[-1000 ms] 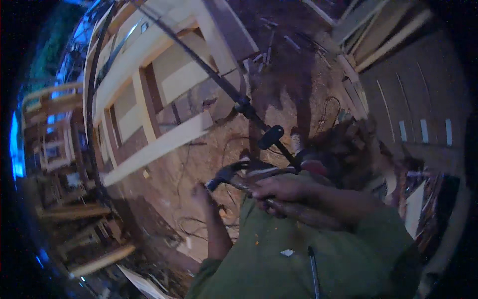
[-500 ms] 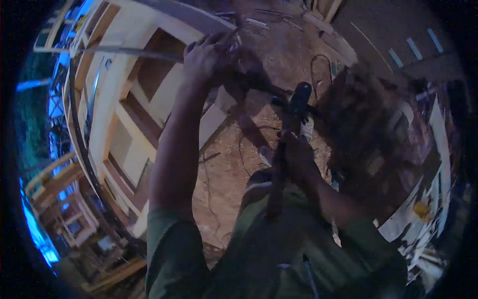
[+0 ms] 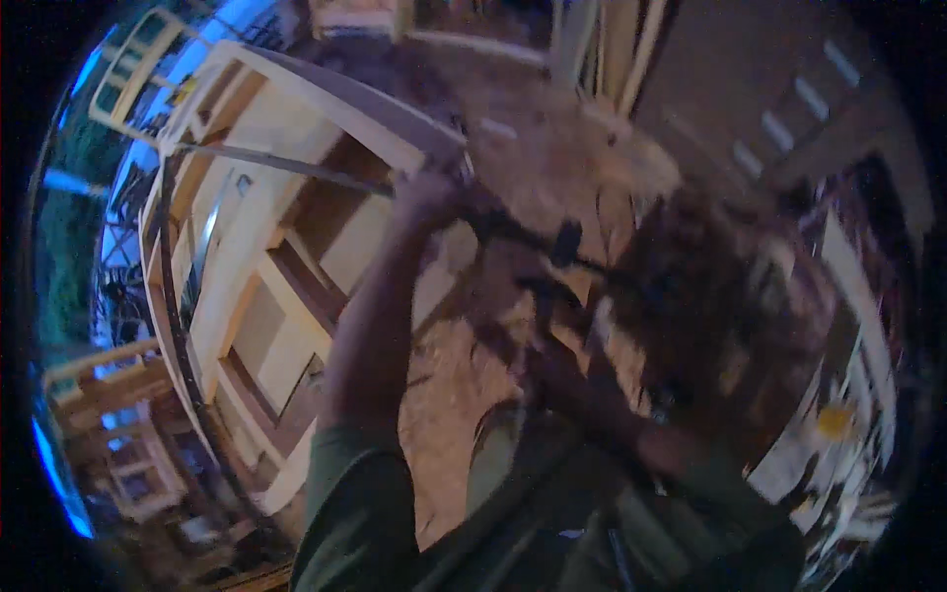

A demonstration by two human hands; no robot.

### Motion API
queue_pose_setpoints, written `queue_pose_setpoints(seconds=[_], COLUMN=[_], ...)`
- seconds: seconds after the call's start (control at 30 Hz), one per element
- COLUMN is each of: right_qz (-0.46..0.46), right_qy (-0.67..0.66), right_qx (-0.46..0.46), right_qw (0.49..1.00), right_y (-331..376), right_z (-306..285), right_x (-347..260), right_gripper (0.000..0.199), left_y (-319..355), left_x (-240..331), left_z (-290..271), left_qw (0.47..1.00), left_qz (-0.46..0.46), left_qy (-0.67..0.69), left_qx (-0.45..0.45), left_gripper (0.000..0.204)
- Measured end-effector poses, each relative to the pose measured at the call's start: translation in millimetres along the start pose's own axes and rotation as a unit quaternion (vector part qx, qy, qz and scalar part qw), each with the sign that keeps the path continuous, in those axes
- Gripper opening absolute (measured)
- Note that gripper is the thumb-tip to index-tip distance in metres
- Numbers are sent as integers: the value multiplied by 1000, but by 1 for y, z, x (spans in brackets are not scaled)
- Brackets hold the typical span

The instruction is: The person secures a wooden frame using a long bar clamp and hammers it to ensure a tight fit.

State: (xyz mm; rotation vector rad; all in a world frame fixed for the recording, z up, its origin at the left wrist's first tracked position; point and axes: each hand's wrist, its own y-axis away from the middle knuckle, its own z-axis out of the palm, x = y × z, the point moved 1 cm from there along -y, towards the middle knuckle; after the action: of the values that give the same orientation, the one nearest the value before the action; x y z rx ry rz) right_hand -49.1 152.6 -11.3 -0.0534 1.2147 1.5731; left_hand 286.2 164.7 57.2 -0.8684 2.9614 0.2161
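Observation:
A long bar clamp [image 3: 316,176] runs across a pale wooden panelled frame [image 3: 385,146] and out past its right edge. My left hand [image 3: 436,189] is closed around the clamp near that edge. Farther right along the bar sits a dark clamp block [image 3: 567,243]. Just below the block, my right hand [image 3: 548,367] grips a hammer [image 3: 541,301], its dark head upward and apart from the block. Blur and dim light hide the fingers' exact placing.
A dark brown, blurred heap [image 3: 720,306] lies right of the clamp's end. Pale wood strips [image 3: 858,296] and a yellow object [image 3: 835,422] are at the far right. The brown ground [image 3: 434,395] shows between my arms. More wooden frames [image 3: 148,483] stand at lower left.
The view has shifted, and the wooden frame and clamp sit lower in it. My right hand with the hammer has moved lower and slightly left, away from the clamp block. My left hand stays on the clamp.

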Motion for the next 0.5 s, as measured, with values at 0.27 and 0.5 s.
queue_pose_setpoints(seconds=[0.27, 0.5], right_qz=[-59, -61], right_qy=[35, 24], right_qx=[90, 50], right_qw=[994, 997], right_y=[65, 6], right_z=[-146, -229], right_x=[-141, -250], right_gripper=[14, 15], left_y=[31, 32], left_x=[72, 98], left_z=[-31, -23], left_qw=[949, 917], left_qz=[-95, -245], left_qy=[182, 254], left_qx=[238, 187], left_gripper=[37, 38])
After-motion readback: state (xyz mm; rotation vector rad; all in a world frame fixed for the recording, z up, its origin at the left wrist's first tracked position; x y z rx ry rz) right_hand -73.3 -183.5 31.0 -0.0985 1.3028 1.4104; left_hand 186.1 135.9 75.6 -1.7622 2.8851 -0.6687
